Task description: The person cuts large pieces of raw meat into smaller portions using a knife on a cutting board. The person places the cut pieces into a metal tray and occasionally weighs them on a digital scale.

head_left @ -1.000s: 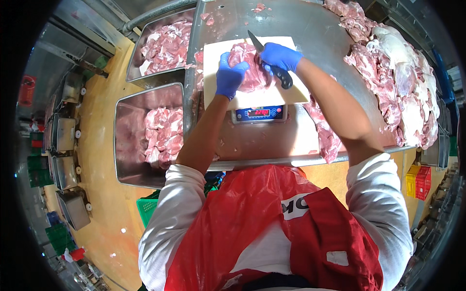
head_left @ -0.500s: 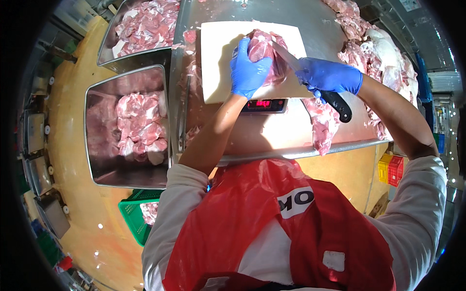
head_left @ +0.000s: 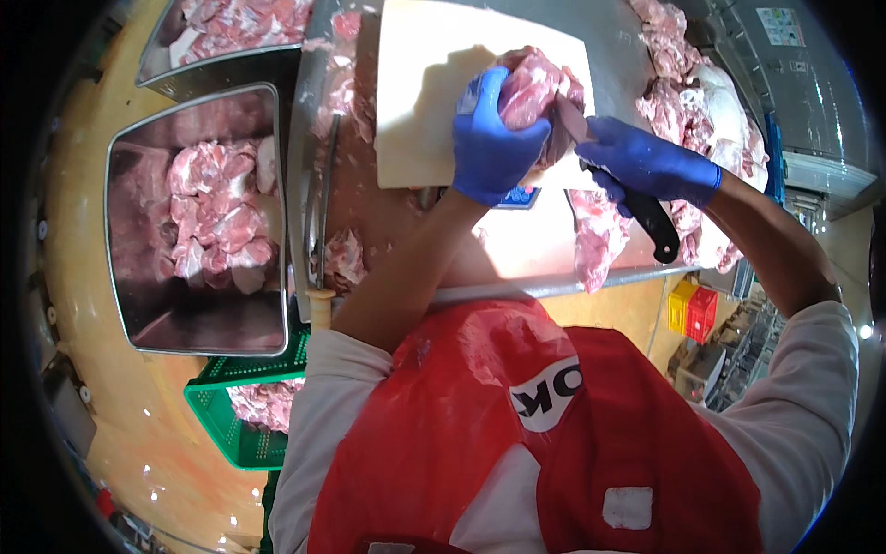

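Note:
My left hand (head_left: pixel 492 143), in a blue glove, grips a chunk of raw pink meat (head_left: pixel 531 90) from its left side. The meat is held over the right part of a white cutting board (head_left: pixel 415 111). My right hand (head_left: pixel 646 159), also gloved in blue, is closed round the black handle of a knife (head_left: pixel 653 224). The blade runs up and left against the right side of the meat, its tip hidden there. Under the board's near edge, part of a digital scale (head_left: pixel 517 197) shows.
Left of the metal table (head_left: pixel 443 240) stands a steel tub (head_left: pixel 198 309) of meat pieces, with another steel tub (head_left: pixel 231 63) behind it. A green crate (head_left: pixel 208 402) with meat sits below. A large meat pile (head_left: pixel 724 120) lies at right, and a loose strip (head_left: pixel 600 235) nearer.
The view has shifted. The meat has been turned and raised in my left hand, and the knife blade has moved from its top to its right side.

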`<state>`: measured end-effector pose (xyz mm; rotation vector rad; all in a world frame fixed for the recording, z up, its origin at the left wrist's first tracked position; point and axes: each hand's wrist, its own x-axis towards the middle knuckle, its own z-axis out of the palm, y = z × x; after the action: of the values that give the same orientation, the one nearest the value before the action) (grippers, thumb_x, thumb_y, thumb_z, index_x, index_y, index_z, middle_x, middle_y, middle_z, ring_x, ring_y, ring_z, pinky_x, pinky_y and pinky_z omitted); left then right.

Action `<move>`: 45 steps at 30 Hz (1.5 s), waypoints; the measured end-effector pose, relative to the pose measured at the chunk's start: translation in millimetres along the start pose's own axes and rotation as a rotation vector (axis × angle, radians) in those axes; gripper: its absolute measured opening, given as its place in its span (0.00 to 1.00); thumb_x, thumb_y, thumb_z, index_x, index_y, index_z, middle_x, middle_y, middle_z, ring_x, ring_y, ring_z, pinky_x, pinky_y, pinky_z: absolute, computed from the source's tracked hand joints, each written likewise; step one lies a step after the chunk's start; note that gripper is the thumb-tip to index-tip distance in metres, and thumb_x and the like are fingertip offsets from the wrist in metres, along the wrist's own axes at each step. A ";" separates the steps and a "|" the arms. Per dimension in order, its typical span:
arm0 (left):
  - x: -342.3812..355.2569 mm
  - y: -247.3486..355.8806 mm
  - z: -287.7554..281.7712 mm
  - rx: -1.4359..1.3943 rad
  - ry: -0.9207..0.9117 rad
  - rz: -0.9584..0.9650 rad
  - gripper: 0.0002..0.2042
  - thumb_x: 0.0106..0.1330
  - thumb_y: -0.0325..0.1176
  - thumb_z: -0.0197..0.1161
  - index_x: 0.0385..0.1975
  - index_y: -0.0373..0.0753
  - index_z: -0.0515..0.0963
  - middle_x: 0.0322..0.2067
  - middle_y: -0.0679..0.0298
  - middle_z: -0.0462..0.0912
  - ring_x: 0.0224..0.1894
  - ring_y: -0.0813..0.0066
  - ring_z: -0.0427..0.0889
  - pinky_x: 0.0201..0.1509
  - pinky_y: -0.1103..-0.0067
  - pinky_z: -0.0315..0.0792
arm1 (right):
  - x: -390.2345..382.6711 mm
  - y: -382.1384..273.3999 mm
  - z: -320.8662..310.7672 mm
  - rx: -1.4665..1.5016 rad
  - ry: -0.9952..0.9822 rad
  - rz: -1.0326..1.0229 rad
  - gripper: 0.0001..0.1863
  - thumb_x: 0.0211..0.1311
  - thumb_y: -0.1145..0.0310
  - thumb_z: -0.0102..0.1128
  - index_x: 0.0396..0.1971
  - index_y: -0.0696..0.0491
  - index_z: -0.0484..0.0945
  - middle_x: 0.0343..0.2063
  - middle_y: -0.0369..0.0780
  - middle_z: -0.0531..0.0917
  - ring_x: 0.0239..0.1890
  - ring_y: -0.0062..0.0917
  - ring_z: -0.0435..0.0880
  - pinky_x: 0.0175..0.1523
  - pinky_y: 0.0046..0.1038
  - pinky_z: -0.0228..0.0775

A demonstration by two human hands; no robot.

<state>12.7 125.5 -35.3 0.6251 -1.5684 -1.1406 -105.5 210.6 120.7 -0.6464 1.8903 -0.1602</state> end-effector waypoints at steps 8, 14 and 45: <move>21.8 -17.1 8.9 -0.242 0.005 -0.041 0.24 0.51 0.30 0.71 0.50 0.33 0.74 0.35 0.53 0.84 0.38 0.69 0.86 0.45 0.73 0.79 | 49.1 8.7 12.4 0.105 0.081 -0.260 0.14 0.72 0.57 0.50 0.42 0.52 0.67 0.21 0.34 0.70 0.17 0.16 0.72 0.22 0.24 0.73; 16.7 -2.8 10.5 -0.243 -0.028 -0.249 0.26 0.49 0.30 0.72 0.50 0.32 0.74 0.40 0.52 0.83 0.44 0.68 0.82 0.51 0.71 0.76 | 76.1 57.4 21.8 -0.459 0.470 -0.511 0.15 0.72 0.62 0.48 0.45 0.60 0.67 0.31 0.52 0.82 0.26 0.44 0.83 0.34 0.40 0.76; 86.1 -67.8 -21.6 0.720 -0.572 0.087 0.29 0.63 0.51 0.62 0.66 0.55 0.69 0.62 0.46 0.68 0.59 0.41 0.72 0.62 0.58 0.70 | 105.0 20.8 -15.7 0.143 0.634 -0.471 0.14 0.70 0.64 0.48 0.41 0.61 0.73 0.22 0.49 0.82 0.20 0.32 0.84 0.27 0.33 0.78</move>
<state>-4.8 17.6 -58.6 0.7112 -2.5137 -0.6902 -155.6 172.3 32.8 -1.0163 2.2575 -0.8812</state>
